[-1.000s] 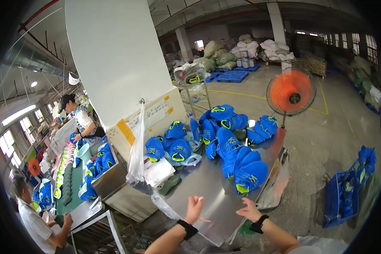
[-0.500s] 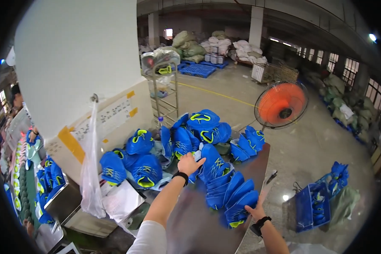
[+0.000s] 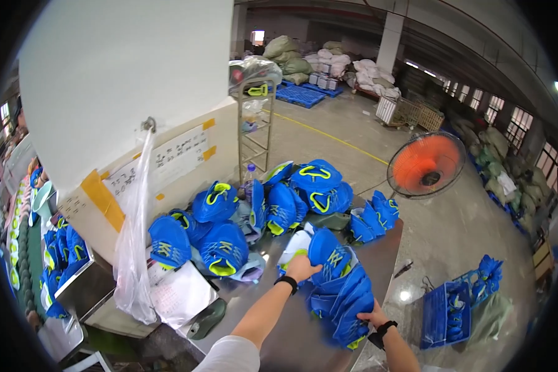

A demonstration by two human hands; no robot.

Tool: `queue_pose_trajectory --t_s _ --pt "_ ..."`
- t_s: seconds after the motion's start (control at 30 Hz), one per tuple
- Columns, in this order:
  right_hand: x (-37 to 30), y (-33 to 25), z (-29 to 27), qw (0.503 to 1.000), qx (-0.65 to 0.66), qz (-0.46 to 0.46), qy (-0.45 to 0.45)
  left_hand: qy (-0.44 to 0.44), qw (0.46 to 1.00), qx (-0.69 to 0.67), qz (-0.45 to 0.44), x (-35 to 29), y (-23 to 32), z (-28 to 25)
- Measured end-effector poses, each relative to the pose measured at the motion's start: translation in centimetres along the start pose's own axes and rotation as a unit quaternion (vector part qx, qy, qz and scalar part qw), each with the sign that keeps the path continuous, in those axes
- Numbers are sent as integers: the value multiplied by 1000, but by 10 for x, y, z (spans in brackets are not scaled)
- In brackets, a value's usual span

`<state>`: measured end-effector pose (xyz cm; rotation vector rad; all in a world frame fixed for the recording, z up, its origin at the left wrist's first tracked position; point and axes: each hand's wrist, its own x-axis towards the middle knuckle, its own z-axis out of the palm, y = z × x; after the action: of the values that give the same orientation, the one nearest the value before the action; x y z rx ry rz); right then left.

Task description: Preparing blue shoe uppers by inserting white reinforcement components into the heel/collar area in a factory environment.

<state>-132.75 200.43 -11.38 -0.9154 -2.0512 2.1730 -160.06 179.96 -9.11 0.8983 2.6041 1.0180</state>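
The left hand [image 3: 302, 268] is closed on the top blue fabric shoe upper with yellow-green trim [image 3: 330, 253], its fingers wrapped over the near edge. This piece heads an overlapping row of blue shoe uppers [image 3: 344, 299] laid on the grey metal tabletop [image 3: 291, 335]. The right hand [image 3: 373, 318] is pressed against the row's lower end; its finger spread cannot be told. More blue uppers are piled [image 3: 273, 204] further back. An orange pedestal fan [image 3: 426, 165] is seen beyond the tabletop.
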Motion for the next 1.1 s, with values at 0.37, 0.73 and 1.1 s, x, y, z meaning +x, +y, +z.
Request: queue_pose_trajectory --t_s 0.37,0.73,1.1 --pt "-153 97 23 975 133 10 -176 -14 965 -242 98 -228 18 -12" --pt "-244 21 107 958 91 -116 -247 151 932 -329 8 -354 60 -121" --pt "-282 -95 307 794 82 -363 -481 418 805 -421 -4 -516 38 -259"
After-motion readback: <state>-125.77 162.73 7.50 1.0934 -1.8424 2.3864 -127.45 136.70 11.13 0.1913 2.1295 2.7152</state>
